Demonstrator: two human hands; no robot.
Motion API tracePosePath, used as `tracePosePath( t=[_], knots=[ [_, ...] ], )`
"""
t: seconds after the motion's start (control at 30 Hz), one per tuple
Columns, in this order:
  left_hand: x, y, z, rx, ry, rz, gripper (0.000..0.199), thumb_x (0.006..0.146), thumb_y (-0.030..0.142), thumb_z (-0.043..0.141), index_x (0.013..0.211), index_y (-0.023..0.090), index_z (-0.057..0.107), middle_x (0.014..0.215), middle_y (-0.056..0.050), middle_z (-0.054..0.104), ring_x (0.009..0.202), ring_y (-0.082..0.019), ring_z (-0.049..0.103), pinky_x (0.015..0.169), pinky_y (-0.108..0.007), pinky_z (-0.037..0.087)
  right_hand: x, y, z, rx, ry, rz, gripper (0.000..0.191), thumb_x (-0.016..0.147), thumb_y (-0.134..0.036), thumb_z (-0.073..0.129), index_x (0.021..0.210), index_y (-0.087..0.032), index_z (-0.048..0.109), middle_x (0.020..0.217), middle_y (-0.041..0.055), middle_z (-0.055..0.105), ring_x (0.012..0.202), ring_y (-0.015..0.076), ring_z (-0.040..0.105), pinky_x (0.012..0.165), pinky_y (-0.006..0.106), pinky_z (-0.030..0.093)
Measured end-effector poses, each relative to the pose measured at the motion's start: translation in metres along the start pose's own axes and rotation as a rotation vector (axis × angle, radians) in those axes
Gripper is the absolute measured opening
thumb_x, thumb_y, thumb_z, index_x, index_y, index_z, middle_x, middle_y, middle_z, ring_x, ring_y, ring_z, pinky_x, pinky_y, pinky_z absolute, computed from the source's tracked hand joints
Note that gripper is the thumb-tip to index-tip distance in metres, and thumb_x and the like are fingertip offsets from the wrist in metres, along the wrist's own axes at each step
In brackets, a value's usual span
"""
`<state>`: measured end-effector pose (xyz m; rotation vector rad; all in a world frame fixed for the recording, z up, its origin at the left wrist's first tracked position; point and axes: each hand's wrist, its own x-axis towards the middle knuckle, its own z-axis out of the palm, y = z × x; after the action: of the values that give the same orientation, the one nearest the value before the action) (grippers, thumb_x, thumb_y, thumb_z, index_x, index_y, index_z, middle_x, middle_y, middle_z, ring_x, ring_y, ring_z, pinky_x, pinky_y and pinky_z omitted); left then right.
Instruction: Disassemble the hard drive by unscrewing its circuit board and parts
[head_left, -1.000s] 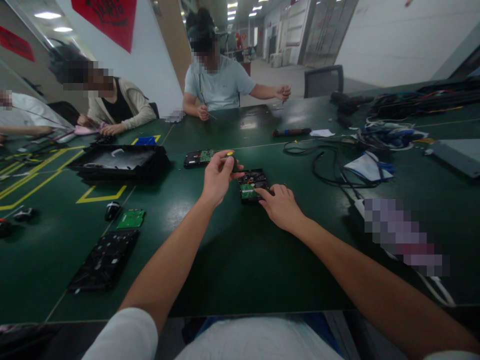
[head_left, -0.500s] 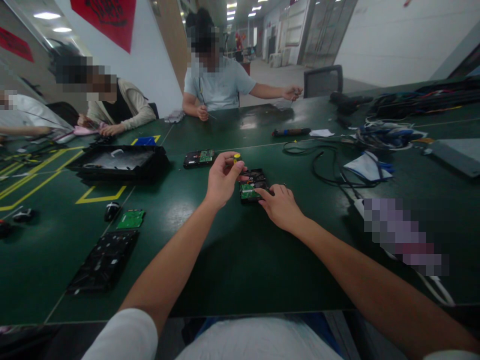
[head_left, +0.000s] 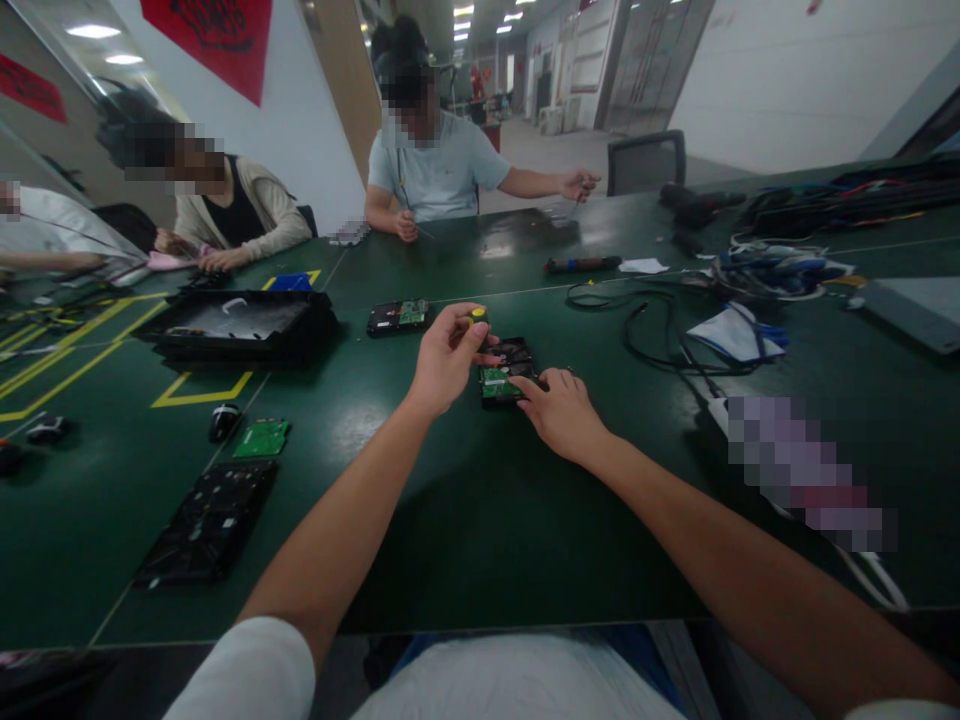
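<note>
A black hard drive with a green circuit board [head_left: 498, 384] lies on the dark green table in front of me. My left hand [head_left: 448, 358] is closed around a small screwdriver with a yellow top [head_left: 478, 315], held over the drive's upper left part; its tip is hidden by my fingers. From the right, my right hand [head_left: 561, 408] rests its fingers on the drive's edge and board, gripping it. Another hard drive [head_left: 397, 316] lies further back to the left.
At the left are a black tray [head_left: 240, 345], a loose green board [head_left: 262, 438], a black mouse [head_left: 223, 422] and black drives [head_left: 206, 525]. Cables [head_left: 776, 275] and a white power strip [head_left: 757, 460] lie right. People sit across the table.
The yellow top in my left hand has shifted very slightly to the right. My right hand stays in place. The hand of the person opposite has moved a little.
</note>
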<state>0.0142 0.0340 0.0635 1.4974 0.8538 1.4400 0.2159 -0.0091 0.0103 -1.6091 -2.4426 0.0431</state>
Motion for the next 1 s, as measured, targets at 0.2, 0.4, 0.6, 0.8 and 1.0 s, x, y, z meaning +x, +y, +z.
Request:
tracePosePath(
  t=[0.2, 0.4, 0.6, 0.8, 1.0],
  knots=[
    [0.0, 0.0019, -0.0008, 0.011, -0.035, -0.034, 0.03, 0.097, 0.04, 0.074, 0.12, 0.023, 0.063, 0.103, -0.004, 0.07, 0.095, -0.018, 0.076, 0.071, -0.032, 0.07, 0.0001, 0.0008, 0.0016, -0.01, 0.01, -0.005, 0.047, 0.109, -0.033, 0.044, 0.154, -0.027, 0.057, 0.124, 0.0181, 0.06, 0.114, 0.0336, 0.052, 0.094, 0.043, 0.039],
    [-0.0012, 0.0022, 0.002, 0.01, -0.038, -0.037, 0.031, 0.095, 0.04, 0.076, 0.117, 0.023, 0.061, 0.101, -0.003, 0.069, 0.096, -0.018, 0.076, 0.073, -0.033, 0.071, 0.0005, 0.0027, 0.0049, -0.009, 0.034, -0.017, 0.046, 0.109, -0.033, 0.043, 0.153, -0.028, 0.057, 0.123, 0.0174, 0.06, 0.113, 0.0329, 0.052, 0.093, 0.043, 0.038],
    [-0.0035, 0.0021, 0.0062, 0.031, -0.039, -0.02, 0.034, 0.092, 0.037, 0.079, 0.116, 0.022, 0.059, 0.1, -0.001, 0.066, 0.092, -0.017, 0.075, 0.067, -0.028, 0.069, 0.0008, 0.0004, 0.0031, -0.015, 0.019, 0.0, 0.047, 0.108, -0.032, 0.046, 0.153, -0.028, 0.057, 0.125, 0.0179, 0.06, 0.115, 0.0339, 0.052, 0.094, 0.044, 0.038],
    [-0.0029, 0.0007, 0.0054, 0.024, -0.045, 0.013, 0.034, 0.091, 0.037, 0.078, 0.114, 0.022, 0.059, 0.1, -0.001, 0.067, 0.092, -0.017, 0.075, 0.068, -0.028, 0.07, 0.0005, 0.0003, 0.0025, -0.009, 0.018, -0.006, 0.046, 0.109, -0.032, 0.046, 0.153, -0.027, 0.057, 0.125, 0.0179, 0.061, 0.115, 0.0333, 0.053, 0.094, 0.043, 0.039],
    [-0.0007, 0.0001, 0.0014, 0.0, -0.005, -0.01, 0.032, 0.092, 0.037, 0.078, 0.113, 0.024, 0.057, 0.097, 0.0, 0.066, 0.094, -0.018, 0.077, 0.073, -0.032, 0.07, 0.0003, 0.0014, 0.0029, 0.003, 0.011, -0.007, 0.048, 0.109, -0.033, 0.044, 0.155, -0.026, 0.056, 0.126, 0.0191, 0.06, 0.116, 0.0343, 0.053, 0.096, 0.045, 0.04]
  ],
)
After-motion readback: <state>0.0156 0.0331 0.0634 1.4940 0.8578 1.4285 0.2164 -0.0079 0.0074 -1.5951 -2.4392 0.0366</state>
